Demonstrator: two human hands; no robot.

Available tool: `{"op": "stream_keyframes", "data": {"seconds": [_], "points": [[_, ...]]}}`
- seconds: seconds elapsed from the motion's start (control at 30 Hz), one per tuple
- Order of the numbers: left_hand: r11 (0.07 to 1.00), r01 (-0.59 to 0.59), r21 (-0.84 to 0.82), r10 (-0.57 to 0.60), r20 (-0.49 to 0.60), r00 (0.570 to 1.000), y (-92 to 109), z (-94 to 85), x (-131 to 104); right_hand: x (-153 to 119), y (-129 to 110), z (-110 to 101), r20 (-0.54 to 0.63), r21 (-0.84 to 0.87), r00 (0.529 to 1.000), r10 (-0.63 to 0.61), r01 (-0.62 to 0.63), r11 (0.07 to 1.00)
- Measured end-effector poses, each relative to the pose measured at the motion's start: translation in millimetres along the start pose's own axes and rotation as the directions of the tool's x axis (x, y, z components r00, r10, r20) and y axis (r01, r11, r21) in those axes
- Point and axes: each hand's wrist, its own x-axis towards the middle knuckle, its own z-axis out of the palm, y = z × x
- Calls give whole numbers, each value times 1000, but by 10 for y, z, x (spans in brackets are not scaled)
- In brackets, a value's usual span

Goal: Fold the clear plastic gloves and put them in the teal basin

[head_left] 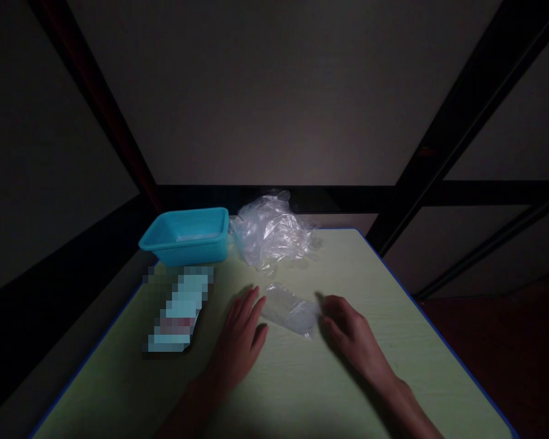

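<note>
Turquoise tub (192,252) and crumpled film (273,228) crowd the table's (302,390) far edge, a blurred pack (178,308) its left. Mid-table, a clear bag (290,311) lies between the left hand (243,329), thumb and fingers apart, and the curled right hand (351,330), grip unclear from here.

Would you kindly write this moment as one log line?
left hand: beside clear plastic piece | right hand: near its right end | crumpled plastic: behind | blue tub: back left

From far off I see a bare left hand (241,329) with long, thin fingers (257,311) and a bare right hand (354,336). The slim left forearm (194,397) and slim right forearm (405,399) look bare too.
</note>
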Motion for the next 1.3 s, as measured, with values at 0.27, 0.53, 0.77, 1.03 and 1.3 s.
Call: {"op": "stream_keyframes", "data": {"seconds": [0.27, 0.53, 0.77, 1.03, 1.3], "points": [[991, -125, -49, 131, 131, 983, 192, -116, 48, 373, 125, 34, 95, 132, 992, 84, -96, 987], [985, -142, -94, 150, 89, 985, 158, -111, 44, 529, 117, 65, 199, 263, 978, 67, -119, 958], [971, -233, -60, 240, 170, 956, 294, -150, 81, 504, 162, -8, 112, 303, 993, 28, -61, 951], [936, -352, -28, 338, 359, 870, 493, -97, 147, 322, 233, -16, 95, 318, 995, -30, -2, 948], [944, -325, -55, 310, 487, 817, 489, -94, 170, 237, 204, 1, -18, 303, 997, -77, 79, 950]]}}
